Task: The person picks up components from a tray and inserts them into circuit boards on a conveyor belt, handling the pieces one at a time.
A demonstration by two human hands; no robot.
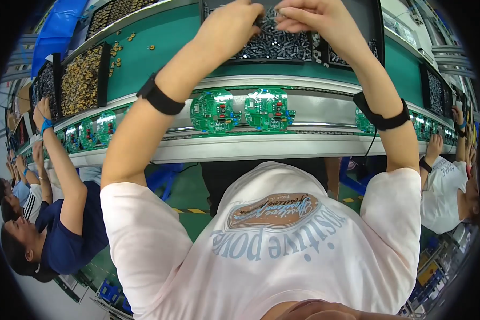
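Both my hands are over a black tray [379,26] at the top of the view, heaped with small dark cylindrical electronic parts [277,47]. My left hand [230,25] has its fingers curled together above the heap; its fingertips are partly hidden. My right hand [312,15] pinches thumb and fingers together close by, and whatever is between them is too small to name. Below my forearms, a green circuit board [213,111] and a second green circuit board [266,109] sit side by side on the conveyor rail [320,112]. I wear a black band on each forearm.
At left stand a bin of yellowish round parts [81,80] and several loose ones on the green bench top [160,64]. Another bin of dark parts [436,92] is at right. More boards line the rail. A co-worker in dark blue [85,224] sits left; others work right.
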